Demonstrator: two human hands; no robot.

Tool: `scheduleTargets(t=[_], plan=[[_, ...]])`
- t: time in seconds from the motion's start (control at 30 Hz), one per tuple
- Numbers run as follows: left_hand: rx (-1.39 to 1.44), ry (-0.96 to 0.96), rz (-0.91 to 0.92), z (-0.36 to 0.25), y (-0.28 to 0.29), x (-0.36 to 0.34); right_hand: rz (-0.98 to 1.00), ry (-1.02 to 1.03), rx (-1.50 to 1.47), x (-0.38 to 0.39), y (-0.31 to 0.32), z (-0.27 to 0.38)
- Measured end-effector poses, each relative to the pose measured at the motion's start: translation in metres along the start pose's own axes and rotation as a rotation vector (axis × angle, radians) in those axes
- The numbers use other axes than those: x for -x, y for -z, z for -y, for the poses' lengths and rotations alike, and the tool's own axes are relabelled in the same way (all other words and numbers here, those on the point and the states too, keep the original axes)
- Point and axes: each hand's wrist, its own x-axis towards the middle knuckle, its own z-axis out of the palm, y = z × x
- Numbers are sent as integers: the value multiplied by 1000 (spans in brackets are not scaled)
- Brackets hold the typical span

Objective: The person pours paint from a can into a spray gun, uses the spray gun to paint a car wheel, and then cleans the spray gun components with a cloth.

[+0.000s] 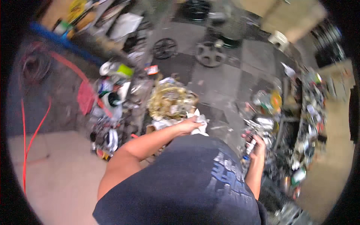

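My left hand (pixel 187 125) is closed on a crumpled white cloth or paper (pixel 201 122), in front of a gold-coloured metal assembly (pixel 170 99) that looks like an engine or gearbox part. To the right, the fingers of my right hand (pixel 258 148) wrap round a slim silver tool (pixel 251 147) with a blue end; blur hides its exact kind. Beside that hand lies a heap of shiny metal pieces (pixel 264 125).
Two spoked wheel-like discs, one dark (pixel 165 48) and one grey (pixel 210 54), lie on the grey-tiled surface beyond. Bottles and small items crowd the left edge (pixel 108 99). A cluttered shelf (pixel 311 123) runs along the right. A red hose (pixel 69 65) hangs at left.
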Motion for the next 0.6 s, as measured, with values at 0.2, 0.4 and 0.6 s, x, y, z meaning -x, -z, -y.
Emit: scheduleTargets(t=[0.2, 0.4, 0.6], plan=[[424, -182, 0, 9, 46, 44, -13, -56, 64, -23, -31, -15], [514, -235, -517, -11, 75, 105, 52, -180, 190, -52, -39, -29], [310, -343, -837, 37, 159, 97, 53, -179, 295, -52, -84, -32]])
